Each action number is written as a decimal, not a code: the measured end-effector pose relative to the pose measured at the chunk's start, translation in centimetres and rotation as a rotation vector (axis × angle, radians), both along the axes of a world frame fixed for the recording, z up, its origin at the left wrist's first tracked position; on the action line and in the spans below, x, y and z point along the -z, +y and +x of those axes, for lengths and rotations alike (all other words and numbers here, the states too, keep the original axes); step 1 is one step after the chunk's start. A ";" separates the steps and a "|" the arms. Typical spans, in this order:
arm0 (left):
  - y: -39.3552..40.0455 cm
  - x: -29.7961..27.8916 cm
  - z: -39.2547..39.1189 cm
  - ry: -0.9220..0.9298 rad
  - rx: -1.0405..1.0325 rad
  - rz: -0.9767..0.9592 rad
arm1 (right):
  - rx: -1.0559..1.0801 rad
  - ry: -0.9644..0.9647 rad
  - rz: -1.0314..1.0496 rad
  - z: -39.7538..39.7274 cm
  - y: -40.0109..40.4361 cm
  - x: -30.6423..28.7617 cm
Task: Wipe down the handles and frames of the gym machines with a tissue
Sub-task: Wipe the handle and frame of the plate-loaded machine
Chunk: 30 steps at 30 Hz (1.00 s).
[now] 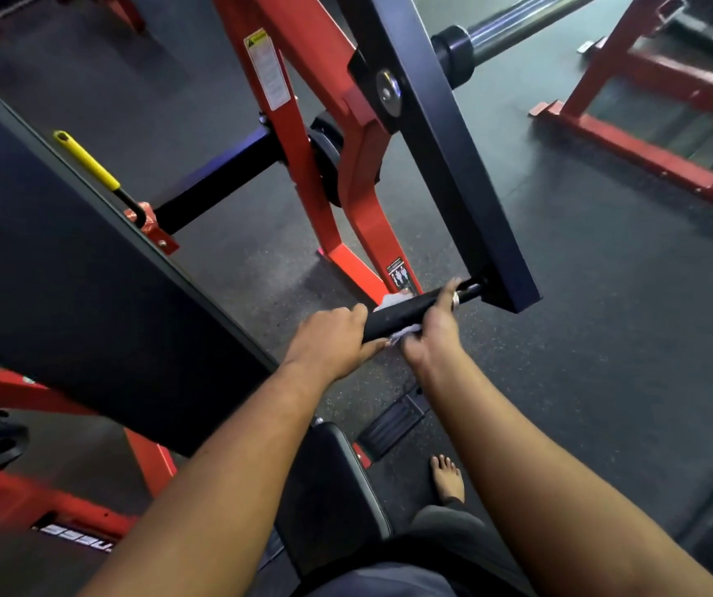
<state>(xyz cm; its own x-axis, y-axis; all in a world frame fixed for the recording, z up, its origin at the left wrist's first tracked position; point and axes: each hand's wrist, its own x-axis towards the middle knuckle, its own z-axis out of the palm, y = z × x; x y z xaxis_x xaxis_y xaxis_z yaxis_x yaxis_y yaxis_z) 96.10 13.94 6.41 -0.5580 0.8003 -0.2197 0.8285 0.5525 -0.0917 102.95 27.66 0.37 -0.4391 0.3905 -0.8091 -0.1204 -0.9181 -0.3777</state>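
Tissue (pixel 397 301) wraps the black handle (pixel 406 314): your right hand (pixel 434 329) clasps both, your left hand (pixel 333 342) clenches the near end. You're mid-wipe, I'd say; next, slide the right grip toward the dark arm (pixel 445 157).

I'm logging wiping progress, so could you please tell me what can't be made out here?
Head view only:
- Tissue: mostly hidden by the handle and right hand.
- Left hand fingers: curled behind the handle.
- Warning label text: too small, blurred.
- Handle cleanliness: cannot tell.

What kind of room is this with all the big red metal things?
Most likely a gym. There is a red machine frame, a black padded handle on a lever arm, a barbell sleeve, and dark rubber flooring.
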 end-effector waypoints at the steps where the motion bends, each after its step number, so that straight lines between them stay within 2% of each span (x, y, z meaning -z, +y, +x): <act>1: 0.0 -0.1 0.0 0.003 -0.003 0.002 | -0.044 0.058 0.023 0.4 -0.9 -1.0; 7: 0.2 -0.3 0.3 -0.026 -0.043 -0.021 | -0.319 0.213 0.133 3.6 -2.5 -1.2; 11: -0.1 -0.7 0.7 -0.076 -0.096 -0.022 | -0.631 0.177 0.298 6.8 -2.1 -1.5; 12: -0.4 -0.8 0.9 -0.077 -0.093 -0.019 | -0.683 0.157 0.384 7.5 -1.7 -1.6; 14: -1.3 -0.8 1.3 -0.036 -0.065 0.003 | -0.698 0.029 0.683 8.6 -0.3 -1.5; 16: -2.8 -0.6 1.7 -0.004 -0.058 0.045 | -0.514 -0.142 1.014 9.0 1.0 -2.1; 18: -4.1 -0.4 2.0 0.011 -0.062 0.076 | -0.345 -0.224 1.338 8.4 1.7 -3.3; 19: -4.5 -0.3 2.1 0.022 -0.061 0.077 | -0.361 -0.229 1.452 7.7 1.7 -3.4; 21: -4.7 -0.5 2.3 0.030 -0.068 0.065 | -0.641 -0.320 1.614 5.9 1.1 -2.0; 22: -4.7 -0.6 2.3 0.027 -0.073 0.057 | -0.786 -0.425 1.671 5.2 0.6 -0.9; 24: -5.2 -0.7 2.5 0.036 -0.080 0.055 | -0.805 -0.487 1.715 4.6 -0.4 1.3; 26: -6.0 -0.8 2.6 0.036 -0.096 0.056 | -0.709 -0.431 1.727 4.5 -1.6 1.3; 30: -7.2 -0.8 2.6 0.017 -0.113 0.077 | -0.803 -0.153 1.891 3.6 -6.3 -0.3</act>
